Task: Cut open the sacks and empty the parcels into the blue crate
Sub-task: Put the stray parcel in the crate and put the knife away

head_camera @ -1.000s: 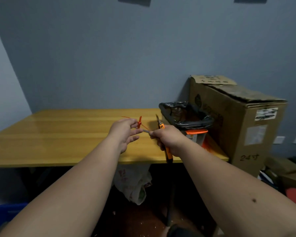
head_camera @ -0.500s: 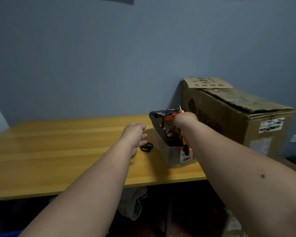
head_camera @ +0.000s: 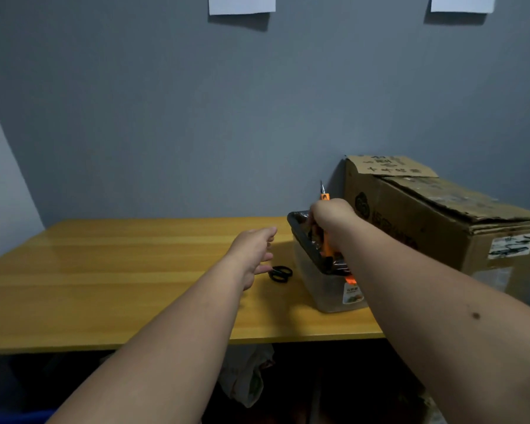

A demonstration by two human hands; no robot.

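Orange knife (head_camera: 325, 240), black scissors (head_camera: 280, 273), yellow wooden table (head_camera: 104, 270).

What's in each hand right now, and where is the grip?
The right hand grips an orange-handled utility knife around its handle, blade tip up, above the bin. The left hand is open, holding nothing, near the black scissors.

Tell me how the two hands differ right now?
The right hand is closed around an orange knife whose blade points up, over the black-lined bin; the left hand is open and holds nothing. The right hand is up at the bin's rim; the left hand hovers low over the table, near the black scissors. Both are bare and reach forward.
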